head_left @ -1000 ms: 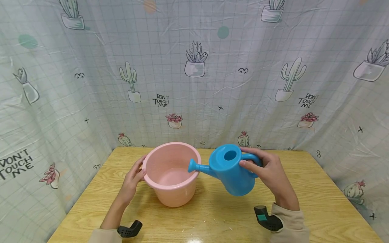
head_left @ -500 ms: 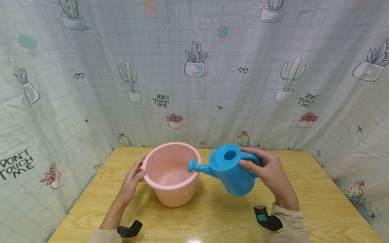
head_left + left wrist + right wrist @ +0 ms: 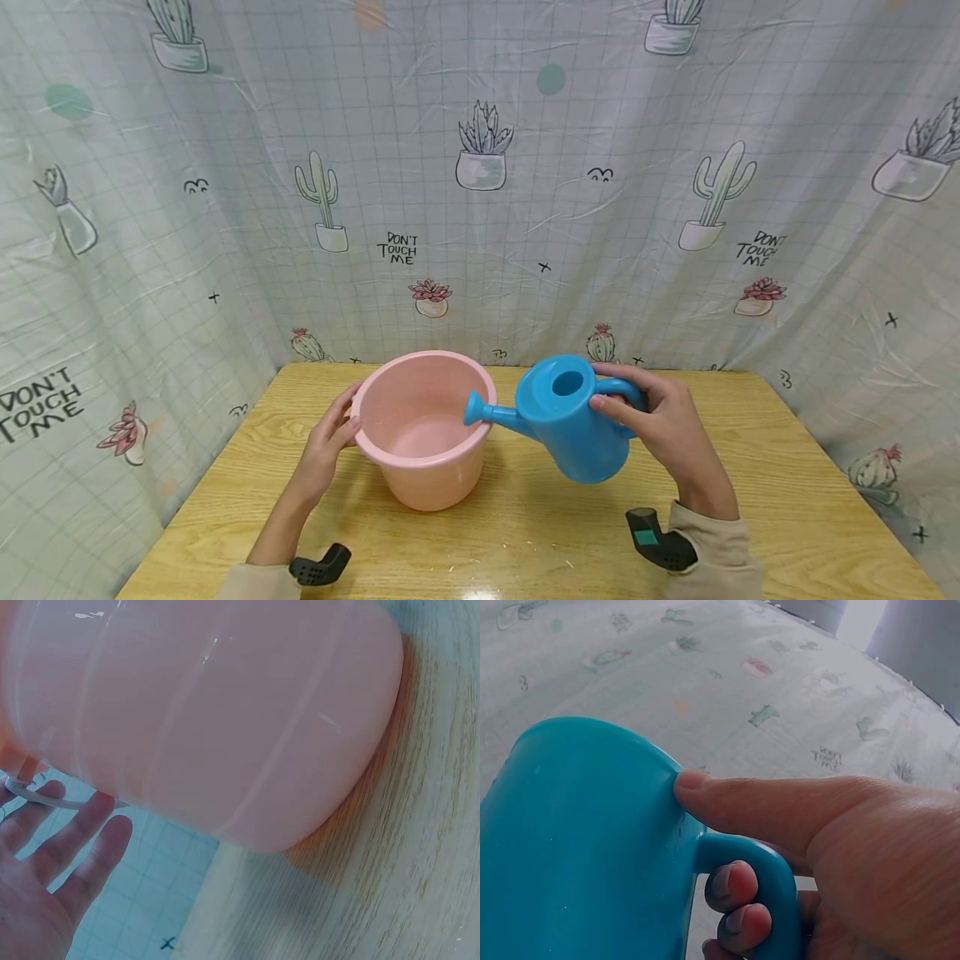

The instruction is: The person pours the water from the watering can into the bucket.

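A pink plastic bucket [image 3: 429,483] stands upright on the table. My left hand [image 3: 322,454] rests against its left side at the rim, thumb and fingers spread on the outside. In the left wrist view the fingertips of my left hand [image 3: 67,855] lie by the bucket wall [image 3: 217,712], near a thin pale handle [image 3: 56,801]. My right hand [image 3: 663,417] holds a blue watering can [image 3: 581,437] by its handle, fingers curled through the loop and thumb on the body [image 3: 592,840]. The can tilts left, its spout [image 3: 474,409] over the bucket's right rim. No water shows.
The wooden table [image 3: 750,467] has a few small pale specks near its front. Behind and at both sides hangs a curtain [image 3: 562,208] printed with cacti. Black wrist devices [image 3: 321,567] sit on both wrists.
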`<state>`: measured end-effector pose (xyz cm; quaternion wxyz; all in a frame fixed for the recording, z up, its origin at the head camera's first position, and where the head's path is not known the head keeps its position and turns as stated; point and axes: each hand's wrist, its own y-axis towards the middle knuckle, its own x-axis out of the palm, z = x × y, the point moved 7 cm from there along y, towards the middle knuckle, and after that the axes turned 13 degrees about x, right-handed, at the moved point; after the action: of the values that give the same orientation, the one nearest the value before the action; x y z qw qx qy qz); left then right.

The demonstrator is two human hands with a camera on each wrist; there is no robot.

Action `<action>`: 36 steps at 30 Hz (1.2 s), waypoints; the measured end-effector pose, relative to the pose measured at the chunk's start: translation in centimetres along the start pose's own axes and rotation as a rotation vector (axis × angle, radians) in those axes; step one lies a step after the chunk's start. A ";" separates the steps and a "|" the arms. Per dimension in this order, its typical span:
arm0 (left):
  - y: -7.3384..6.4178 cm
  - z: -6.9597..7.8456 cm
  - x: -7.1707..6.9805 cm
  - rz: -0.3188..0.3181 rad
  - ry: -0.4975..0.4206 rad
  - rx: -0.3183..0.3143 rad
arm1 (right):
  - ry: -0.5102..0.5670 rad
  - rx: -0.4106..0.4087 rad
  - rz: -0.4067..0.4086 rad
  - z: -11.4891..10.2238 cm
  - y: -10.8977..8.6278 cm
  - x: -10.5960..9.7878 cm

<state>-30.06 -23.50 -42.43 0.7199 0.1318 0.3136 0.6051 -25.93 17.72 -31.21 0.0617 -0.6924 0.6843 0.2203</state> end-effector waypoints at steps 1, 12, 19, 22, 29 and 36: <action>0.0 0.0 0.0 -0.002 -0.001 0.002 | -0.002 0.004 0.001 0.0 0.0 0.0; 0.0 -0.2 -0.1 0.014 0.002 -0.019 | 0.006 0.012 -0.002 0.1 0.0 -0.1; 0.0 -0.3 -0.1 0.018 0.007 -0.024 | 0.005 0.002 -0.006 0.2 0.0 -0.1; 0.0 -0.2 -0.1 0.012 0.007 -0.010 | 0.002 0.003 -0.004 0.2 0.0 -0.1; -0.1 -0.1 -0.1 0.019 0.003 -0.001 | 0.008 -0.001 -0.004 0.2 0.0 -0.1; -0.1 -0.1 -0.1 0.020 0.005 -0.001 | 0.014 0.001 -0.007 0.1 0.0 -0.1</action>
<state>-30.06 -23.60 -42.50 0.7132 0.1329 0.3137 0.6126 -25.92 17.82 -31.31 0.0581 -0.6964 0.6823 0.2149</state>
